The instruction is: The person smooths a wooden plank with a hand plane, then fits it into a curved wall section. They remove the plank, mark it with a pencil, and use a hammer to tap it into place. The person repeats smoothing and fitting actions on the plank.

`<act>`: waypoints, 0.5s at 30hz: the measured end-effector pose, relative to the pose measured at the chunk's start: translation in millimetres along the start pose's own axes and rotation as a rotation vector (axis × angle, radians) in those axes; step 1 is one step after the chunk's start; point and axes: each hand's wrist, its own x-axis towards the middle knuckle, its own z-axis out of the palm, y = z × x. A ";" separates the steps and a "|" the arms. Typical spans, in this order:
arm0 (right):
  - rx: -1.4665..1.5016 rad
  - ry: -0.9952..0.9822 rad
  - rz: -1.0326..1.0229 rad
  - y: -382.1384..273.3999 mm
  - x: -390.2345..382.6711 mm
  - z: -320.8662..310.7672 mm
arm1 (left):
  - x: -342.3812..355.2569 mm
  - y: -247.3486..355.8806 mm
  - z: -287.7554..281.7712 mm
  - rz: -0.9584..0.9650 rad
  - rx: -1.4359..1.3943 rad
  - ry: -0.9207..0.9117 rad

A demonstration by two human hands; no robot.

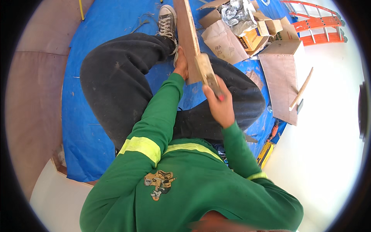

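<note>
A long wooden board [187, 42] stands on edge between my legs, running away from me. My left hand [181, 63] grips its left side near the close end, and part of that hand is hidden behind the board. In my right hand [221, 104] is a tan, block-shaped wooden tool that looks like a hand plane [205, 67], with a dark middle and a red spot at its rear. It rests along the board's upper edge. My right fingers wrap round its near end, slightly blurred.
Blue tarp [89, 135] covers the floor. Far right stand open cardboard boxes [224, 40] with crumpled packing and an orange ladder [319, 25]. A wooden panel box [280, 73] sits at the right, a curved wood strip [302, 91] beside it. A yellow item [265, 154] lies near my right elbow.
</note>
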 end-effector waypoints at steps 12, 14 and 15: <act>-0.300 0.084 -0.408 25.5 430.0 85.6 | -25.4 11.2 21.7 0.036 0.059 0.171; -0.322 0.098 -0.437 25.2 472.2 95.9 | -22.1 10.5 19.5 0.076 0.065 0.139; -0.370 0.125 -0.385 24.2 482.4 97.8 | -20.7 10.5 17.8 0.078 0.068 0.139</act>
